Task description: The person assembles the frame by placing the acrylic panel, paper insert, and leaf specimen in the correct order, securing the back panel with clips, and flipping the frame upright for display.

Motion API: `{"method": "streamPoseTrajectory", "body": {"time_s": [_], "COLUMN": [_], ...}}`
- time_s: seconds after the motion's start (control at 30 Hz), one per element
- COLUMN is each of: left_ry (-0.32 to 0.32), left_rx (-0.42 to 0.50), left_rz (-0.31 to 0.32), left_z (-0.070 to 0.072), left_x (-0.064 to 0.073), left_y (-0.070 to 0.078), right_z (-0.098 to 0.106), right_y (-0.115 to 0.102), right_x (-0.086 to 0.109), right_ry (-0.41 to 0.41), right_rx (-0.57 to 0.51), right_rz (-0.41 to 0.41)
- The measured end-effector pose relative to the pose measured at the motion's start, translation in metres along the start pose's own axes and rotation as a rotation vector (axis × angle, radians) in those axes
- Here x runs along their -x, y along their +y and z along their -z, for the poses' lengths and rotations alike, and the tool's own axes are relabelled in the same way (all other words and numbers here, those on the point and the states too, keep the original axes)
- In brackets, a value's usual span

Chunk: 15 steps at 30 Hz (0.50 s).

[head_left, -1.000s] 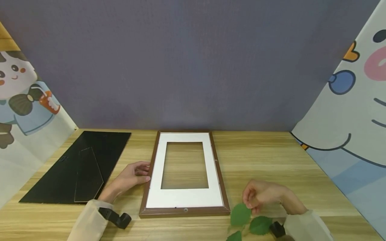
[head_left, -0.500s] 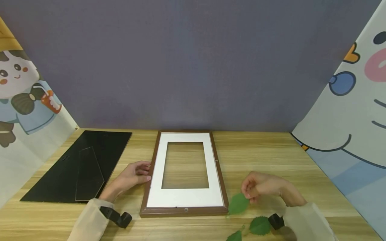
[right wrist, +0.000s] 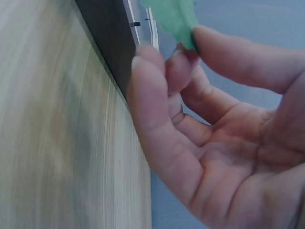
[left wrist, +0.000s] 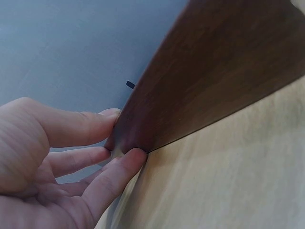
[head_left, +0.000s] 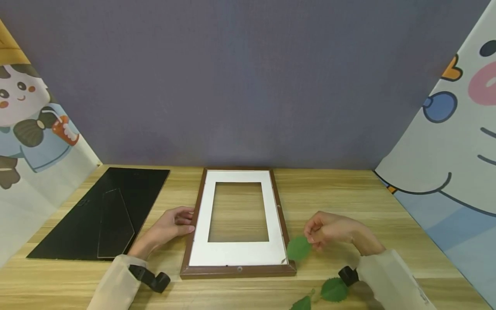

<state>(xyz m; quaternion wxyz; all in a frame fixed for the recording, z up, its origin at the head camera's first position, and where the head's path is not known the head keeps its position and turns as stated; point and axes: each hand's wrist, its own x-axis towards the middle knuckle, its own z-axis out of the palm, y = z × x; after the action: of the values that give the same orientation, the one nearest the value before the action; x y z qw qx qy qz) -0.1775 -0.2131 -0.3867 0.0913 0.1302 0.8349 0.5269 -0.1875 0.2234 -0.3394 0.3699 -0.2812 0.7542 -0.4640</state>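
A brown picture frame (head_left: 239, 271) lies flat in the middle of the table, a white mat (head_left: 238, 254) with a rectangular opening inside it. My left hand (head_left: 170, 226) rests at its left side; in the left wrist view, thumb and fingertips (left wrist: 133, 160) touch the brown outer edge. Between thumb and fingers, my right hand (head_left: 333, 230) pinches the tip of a green leaf (head_left: 299, 248). The leaf hangs over the frame's lower right corner, its stem end above the mat. In the right wrist view only part of the leaf shows.
On the left lies a black backing board (head_left: 81, 224) with a fold-out stand. Another green leaf (head_left: 334, 289) lies on the wooden table near my right wrist, and a further leaf (head_left: 302, 303) is cut off by the lower edge. A grey panel (head_left: 248, 86) stands behind.
My right hand has lifted the pinched leaf away from the other leaves and carried it up and left, over the frame's corner. The left hand and the frame stay put.
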Motion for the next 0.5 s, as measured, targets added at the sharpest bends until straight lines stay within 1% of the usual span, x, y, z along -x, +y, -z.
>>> {"method": "streamPoseTrajectory", "body": {"time_s": [0.17, 0.27, 0.5], "left_ry": [0.000, 0.000, 0.001], "left_rx": [-0.002, -0.003, -0.005], "left_rz": [0.002, 0.001, 0.007], "left_z": [-0.0003, -0.0004, -0.0008], "left_x": [0.0008, 0.0012, 0.0015], "left_y": [0.0013, 0.0017, 0.0022], "right_z": [0.0016, 0.0026, 0.0051], "right_y": [-0.0027, -0.0040, -0.0042], "right_x": [-0.0034, -0.0054, -0.0107], "right_ry": [0.042, 0.083, 0.134], "right_rx": [-0.002, -0.020, -0.066], "right_rz": [-0.027, -0.049, -0.084]}}
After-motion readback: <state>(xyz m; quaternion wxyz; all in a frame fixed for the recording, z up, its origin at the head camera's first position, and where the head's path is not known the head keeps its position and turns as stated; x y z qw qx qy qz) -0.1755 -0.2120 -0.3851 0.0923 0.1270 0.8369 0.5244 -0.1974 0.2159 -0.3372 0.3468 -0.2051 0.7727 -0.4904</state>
